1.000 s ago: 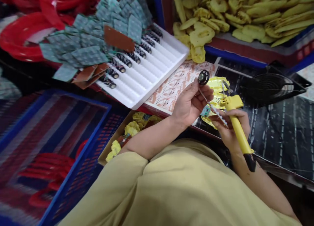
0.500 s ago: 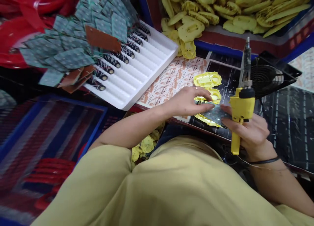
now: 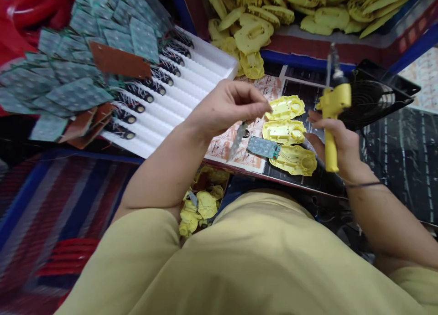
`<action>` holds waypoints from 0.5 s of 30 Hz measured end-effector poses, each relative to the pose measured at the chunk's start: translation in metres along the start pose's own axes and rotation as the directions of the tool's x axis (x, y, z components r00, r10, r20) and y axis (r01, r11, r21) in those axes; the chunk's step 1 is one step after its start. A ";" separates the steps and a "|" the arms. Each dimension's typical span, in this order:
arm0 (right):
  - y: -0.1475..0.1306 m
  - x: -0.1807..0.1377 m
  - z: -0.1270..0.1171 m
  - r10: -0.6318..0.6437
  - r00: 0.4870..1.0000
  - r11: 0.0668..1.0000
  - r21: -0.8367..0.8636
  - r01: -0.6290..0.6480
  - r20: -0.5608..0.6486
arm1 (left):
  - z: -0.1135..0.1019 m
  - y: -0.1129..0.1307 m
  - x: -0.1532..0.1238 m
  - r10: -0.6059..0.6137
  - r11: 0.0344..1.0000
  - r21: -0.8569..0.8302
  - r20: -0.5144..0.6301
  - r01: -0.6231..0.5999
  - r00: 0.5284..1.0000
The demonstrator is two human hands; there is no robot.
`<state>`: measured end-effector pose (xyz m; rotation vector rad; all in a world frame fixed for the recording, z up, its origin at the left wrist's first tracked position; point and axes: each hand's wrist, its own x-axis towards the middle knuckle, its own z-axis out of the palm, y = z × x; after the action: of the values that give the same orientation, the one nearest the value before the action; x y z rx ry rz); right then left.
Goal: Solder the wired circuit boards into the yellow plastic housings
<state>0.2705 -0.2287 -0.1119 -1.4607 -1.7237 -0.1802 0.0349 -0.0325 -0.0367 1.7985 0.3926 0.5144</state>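
My left hand (image 3: 227, 107) is closed in a pinch beside the top yellow plastic shell (image 3: 285, 109). Beneath it hangs a motion-blurred circuit board (image 3: 237, 144) with a small black round part; the wires or grip holding it are hard to see. My right hand (image 3: 338, 139) grips a yellow soldering gun (image 3: 331, 146), its metal tip pointing up and away. Between the hands lie a middle yellow shell (image 3: 282, 131) and a lower yellow shell (image 3: 296, 162). A greenish circuit board (image 3: 262, 147) rests at the lower shell's left end, with thin wires running into the shell.
On the left, a white ridged foam tray (image 3: 191, 96) bears a heap of circuit boards (image 3: 85, 69) wired to black round parts. A blue-edged crate (image 3: 290, 62) of yellow shells stands behind. A black fan (image 3: 369, 103) sits at right; more yellow pieces (image 3: 205, 205) lie below the table edge.
My hands have moved apart and up, leaving the board they held by the lower shell. A second board now hangs under my left hand. The soldering gun stays in my right.
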 end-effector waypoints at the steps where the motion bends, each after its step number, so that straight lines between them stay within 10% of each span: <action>1: 0.011 0.003 0.008 0.020 0.999 1.000 -0.011 -0.019 0.034 | 0.001 -0.004 0.006 0.022 0.992 0.123 0.053 -0.028 0.998; 9: 0.023 -0.017 0.005 0.091 0.948 0.963 -0.270 -0.006 0.303 | 0.060 -0.037 0.035 -0.045 0.745 0.656 0.237 -0.125 0.970; 15: -0.016 -0.038 -0.029 -0.025 1.000 0.970 -0.242 0.025 0.005 | 0.078 -0.041 0.038 -0.077 0.758 0.640 0.280 -0.126 0.957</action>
<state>0.2692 -0.2790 -0.1128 -1.6142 -1.7707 -0.4155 0.1084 -0.0648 -0.0891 2.5273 0.3665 0.1085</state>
